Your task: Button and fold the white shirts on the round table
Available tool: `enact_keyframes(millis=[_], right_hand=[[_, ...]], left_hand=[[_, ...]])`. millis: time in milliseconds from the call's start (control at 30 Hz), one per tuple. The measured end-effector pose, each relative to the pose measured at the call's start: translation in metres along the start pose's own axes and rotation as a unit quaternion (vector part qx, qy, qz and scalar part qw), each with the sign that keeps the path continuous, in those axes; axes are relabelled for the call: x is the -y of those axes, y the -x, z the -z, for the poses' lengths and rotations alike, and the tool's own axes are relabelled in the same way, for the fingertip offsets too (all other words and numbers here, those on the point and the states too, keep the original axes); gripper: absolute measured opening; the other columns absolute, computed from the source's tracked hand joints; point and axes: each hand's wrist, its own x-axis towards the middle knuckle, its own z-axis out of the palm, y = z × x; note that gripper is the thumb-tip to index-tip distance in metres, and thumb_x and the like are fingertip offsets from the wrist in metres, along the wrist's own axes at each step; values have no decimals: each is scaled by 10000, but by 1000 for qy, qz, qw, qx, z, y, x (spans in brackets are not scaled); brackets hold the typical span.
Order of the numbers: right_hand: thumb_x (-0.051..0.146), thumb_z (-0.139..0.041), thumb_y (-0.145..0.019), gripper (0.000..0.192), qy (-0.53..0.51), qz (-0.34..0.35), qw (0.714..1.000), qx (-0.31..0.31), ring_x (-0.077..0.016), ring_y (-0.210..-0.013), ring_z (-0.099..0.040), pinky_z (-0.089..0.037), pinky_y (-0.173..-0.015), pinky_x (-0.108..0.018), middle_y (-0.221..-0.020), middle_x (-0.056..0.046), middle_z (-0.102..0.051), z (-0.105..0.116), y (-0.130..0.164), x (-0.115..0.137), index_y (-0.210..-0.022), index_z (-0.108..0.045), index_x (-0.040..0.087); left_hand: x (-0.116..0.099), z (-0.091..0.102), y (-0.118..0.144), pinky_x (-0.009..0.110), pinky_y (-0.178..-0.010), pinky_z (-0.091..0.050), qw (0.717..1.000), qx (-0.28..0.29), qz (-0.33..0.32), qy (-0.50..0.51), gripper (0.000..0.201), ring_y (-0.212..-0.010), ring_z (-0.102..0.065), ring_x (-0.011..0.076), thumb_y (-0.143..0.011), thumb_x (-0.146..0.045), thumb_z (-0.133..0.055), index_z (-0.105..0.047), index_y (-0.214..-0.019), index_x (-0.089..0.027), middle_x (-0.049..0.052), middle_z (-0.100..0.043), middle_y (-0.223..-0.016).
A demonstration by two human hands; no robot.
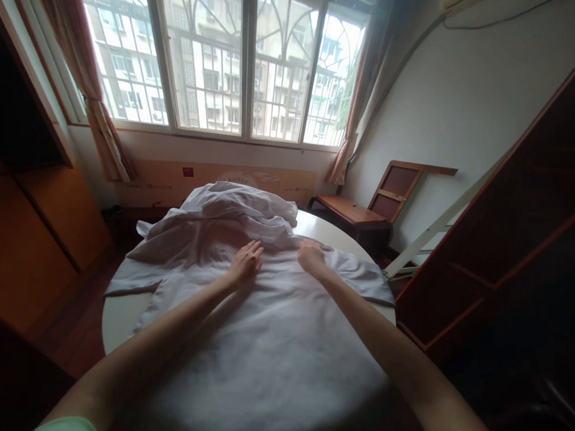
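A pale grey-white long-sleeved shirt [274, 328] lies spread over a round white table [123, 320], its near part hanging towards me. Its far end is bunched into a loose heap, and a sleeve reaches out on either side. My left hand [247, 263] rests on the cloth just below the bunched folds, palm down with its fingers somewhat apart. To its right, my right hand [310, 256] is on the shirt too, slightly blurred, its fingers curled against the fabric. Both forearms stretch forward over the garment.
A wooden chair [349, 208] stands beyond the table at right. Orange cabinets [55, 232] are on the left. A dark wooden panel [493, 260] and a pale metal frame [423, 242] stand on the right. Barred windows [210, 68] with tied curtains [104, 133] fill the far wall.
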Motion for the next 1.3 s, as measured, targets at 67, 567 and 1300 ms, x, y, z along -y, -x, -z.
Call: enact_keyframes(millis=[67,567,1300], right_hand=[[270,-445,-881,295,-30,35,999,8,-174,-998,-543,-453,-861,-352,-1161,-80,-545,-19,8,36,-1153,-520,184],[467,-246,-885,606,39,36,993,105,-218,-1323,-212,-183,-1069,-348,-1425,-121,-284,-16,72,-76,-1348,-332,85],[266,-333,-887,428,-79,176,976,99,-203,-1290,-291,-242,-1041,-396,-1381,-64,-383,-36,5,10,-1297,-427,187]], left_hand=[[-19,-11,6,335,-1040,-296,998,47,-9,42,418,-1244,-373,216,-827,-180,-360,-482,-1214,-81,150,-461,-1308],[82,44,89,381,-1053,-224,960,172,213,-56,560,-1316,-244,232,-881,-385,-213,-321,-1348,-97,107,-278,-1431],[-6,5,5,343,-1050,-250,992,124,-10,32,454,-1261,-356,188,-884,-318,-294,-426,-1279,-138,107,-421,-1351]])
